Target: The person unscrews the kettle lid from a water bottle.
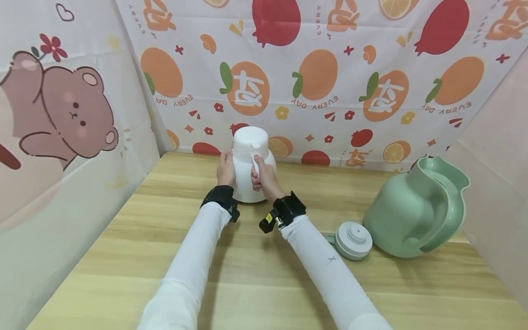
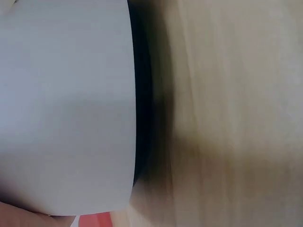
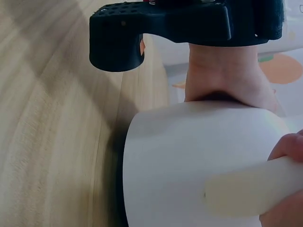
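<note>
A white jug (image 1: 250,151) with its lid on stands upright near the back of the wooden table (image 1: 123,256). My left hand (image 1: 226,168) holds the jug's left side, fingers wrapped round the body. My right hand (image 1: 262,176) grips the jug's white handle (image 3: 246,189). The left wrist view is filled by the jug's wall (image 2: 66,104) close up, its base resting on the wood. In the right wrist view the jug (image 3: 189,161) stands between my right fingers (image 3: 289,146) and the left hand (image 3: 227,80) on its far side.
A pale green jug (image 1: 412,215) lies on its side at the right, its mouth facing right. Its round green lid (image 1: 352,239) sits on the table just left of it. Patterned cloth walls close off the back and both sides.
</note>
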`<action>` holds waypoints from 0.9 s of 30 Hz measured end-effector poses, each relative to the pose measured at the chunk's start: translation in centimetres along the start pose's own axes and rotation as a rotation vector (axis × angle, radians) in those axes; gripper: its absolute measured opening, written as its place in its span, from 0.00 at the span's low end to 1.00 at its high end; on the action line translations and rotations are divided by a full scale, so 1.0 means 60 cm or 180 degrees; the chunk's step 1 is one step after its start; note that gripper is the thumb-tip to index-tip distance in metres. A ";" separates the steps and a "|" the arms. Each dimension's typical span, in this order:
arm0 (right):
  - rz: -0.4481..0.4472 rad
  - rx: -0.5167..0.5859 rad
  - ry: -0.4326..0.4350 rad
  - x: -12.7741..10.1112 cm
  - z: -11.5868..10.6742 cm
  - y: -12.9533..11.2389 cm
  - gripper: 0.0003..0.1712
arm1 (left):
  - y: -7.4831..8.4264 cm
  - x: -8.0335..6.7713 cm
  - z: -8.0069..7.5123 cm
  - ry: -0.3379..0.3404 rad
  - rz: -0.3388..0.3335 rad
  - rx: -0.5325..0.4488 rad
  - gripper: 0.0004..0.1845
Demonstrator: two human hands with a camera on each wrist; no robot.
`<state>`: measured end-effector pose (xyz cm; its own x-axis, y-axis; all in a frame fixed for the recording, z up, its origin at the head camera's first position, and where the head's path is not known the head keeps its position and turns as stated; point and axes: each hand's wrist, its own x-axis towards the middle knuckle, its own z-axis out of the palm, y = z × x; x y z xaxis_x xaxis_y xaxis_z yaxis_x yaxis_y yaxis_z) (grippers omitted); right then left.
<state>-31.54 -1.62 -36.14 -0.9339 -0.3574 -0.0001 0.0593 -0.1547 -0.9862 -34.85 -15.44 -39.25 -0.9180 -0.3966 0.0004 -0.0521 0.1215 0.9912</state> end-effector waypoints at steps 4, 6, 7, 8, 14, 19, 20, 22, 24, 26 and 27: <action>-0.0001 -0.0053 0.0018 -0.033 0.005 -0.026 0.29 | 0.006 -0.014 0.003 -0.0131 0.0050 -0.0027 0.26; 0.0011 -0.0070 0.0054 -0.051 0.011 -0.038 0.29 | 0.008 -0.021 0.003 -0.0190 0.0075 -0.0031 0.27; 0.0018 -0.0070 0.0093 -0.056 0.012 -0.039 0.29 | 0.008 -0.023 0.003 -0.0217 0.0068 -0.0032 0.26; 0.0024 -0.0061 0.0132 -0.060 0.013 -0.039 0.29 | 0.008 -0.026 0.003 -0.0249 0.0057 -0.0035 0.26; 0.0011 0.0029 0.0282 -0.064 0.007 -0.019 0.30 | 0.007 -0.041 0.004 -0.0351 0.0093 -0.0014 0.26; 0.0012 0.0032 0.0369 -0.062 -0.001 -0.001 0.31 | 0.007 -0.053 0.008 -0.0378 0.0127 -0.0010 0.26; 0.0004 0.0013 0.0387 -0.065 -0.001 0.000 0.31 | 0.007 -0.055 0.009 -0.0387 0.0132 -0.0008 0.26; -0.0015 -0.0010 0.0410 -0.069 -0.001 0.001 0.30 | 0.006 -0.059 0.011 -0.0391 0.0131 0.0000 0.27; -0.0026 -0.0021 0.0419 -0.075 -0.002 0.001 0.30 | 0.005 -0.063 0.012 -0.0405 0.0159 0.0039 0.27; -0.0029 -0.0011 0.0423 -0.080 -0.002 0.002 0.30 | 0.005 -0.067 0.013 -0.0413 0.0195 0.0050 0.28; -0.0030 -0.0005 0.0424 -0.083 -0.003 0.002 0.30 | 0.005 -0.070 0.014 -0.0415 0.0205 0.0043 0.27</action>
<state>-26.96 0.33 -36.28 -0.9730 -0.2305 -0.0128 0.0499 -0.1559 -0.9865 -31.35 -12.99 -39.06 -0.9629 -0.2660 0.0459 0.0042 0.1556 0.9878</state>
